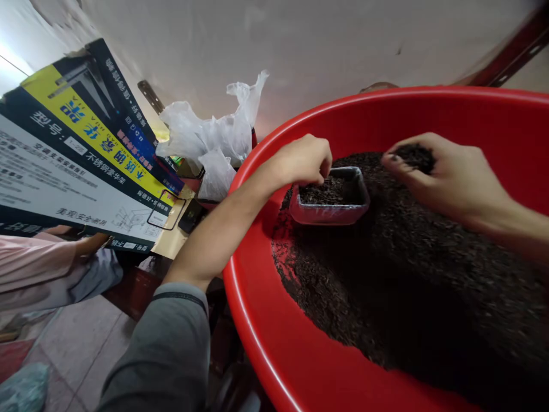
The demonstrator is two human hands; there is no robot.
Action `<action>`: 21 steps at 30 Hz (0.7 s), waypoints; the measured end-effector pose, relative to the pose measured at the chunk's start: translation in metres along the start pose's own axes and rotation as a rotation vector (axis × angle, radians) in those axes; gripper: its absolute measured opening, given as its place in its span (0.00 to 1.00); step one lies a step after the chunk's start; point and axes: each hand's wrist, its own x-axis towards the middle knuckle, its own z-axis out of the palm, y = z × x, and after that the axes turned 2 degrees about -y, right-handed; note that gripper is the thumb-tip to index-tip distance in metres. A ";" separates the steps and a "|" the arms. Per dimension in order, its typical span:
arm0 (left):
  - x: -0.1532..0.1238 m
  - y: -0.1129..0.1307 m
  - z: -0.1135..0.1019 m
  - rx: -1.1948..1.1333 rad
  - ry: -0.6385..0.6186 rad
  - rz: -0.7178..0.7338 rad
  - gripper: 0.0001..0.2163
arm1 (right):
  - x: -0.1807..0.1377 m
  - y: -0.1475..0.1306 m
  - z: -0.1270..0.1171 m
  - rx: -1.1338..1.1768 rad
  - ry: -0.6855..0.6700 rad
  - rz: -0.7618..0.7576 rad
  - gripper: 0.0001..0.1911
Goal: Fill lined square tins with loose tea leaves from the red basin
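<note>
A big red basin (257, 320) holds a heap of dark loose tea leaves (403, 274). A small clear plastic tray (332, 213), partly filled with the leaves, rests on the heap near the basin's far left wall. My left hand (302, 161) is closed on the tray's left rim, fingers curled over its edge. My right hand (437, 171) hovers to the right of the tray, cupped and closed on a clump of the dark leaves.
Crumpled clear plastic bags (214, 137) lie left of the basin. Printed cardboard boxes (77, 154) lean at the far left. Another person's arm in a pale pink sleeve (47, 269) rests at the lower left, above a tiled floor (72, 349).
</note>
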 end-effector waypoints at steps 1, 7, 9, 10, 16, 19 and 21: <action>0.001 -0.002 0.000 -0.016 0.056 -0.008 0.11 | 0.003 -0.015 0.003 0.088 0.017 -0.065 0.26; 0.002 -0.008 0.005 -0.198 0.089 -0.128 0.10 | 0.014 -0.054 0.046 0.476 -0.001 -0.165 0.27; 0.000 -0.008 0.004 -0.267 0.044 -0.124 0.09 | 0.013 -0.049 0.055 0.567 -0.041 -0.143 0.28; -0.001 -0.009 0.003 -0.301 0.035 -0.110 0.08 | 0.012 -0.046 0.056 0.622 -0.062 -0.128 0.30; 0.008 -0.008 0.010 -0.263 0.034 0.051 0.11 | 0.005 -0.027 0.021 0.432 -0.079 -0.008 0.35; 0.016 -0.004 0.018 -0.117 0.048 0.221 0.08 | 0.002 0.006 0.008 0.080 -0.153 0.104 0.43; 0.018 -0.001 0.021 -0.086 0.115 0.289 0.07 | -0.008 0.037 0.009 -0.171 -0.247 0.199 0.49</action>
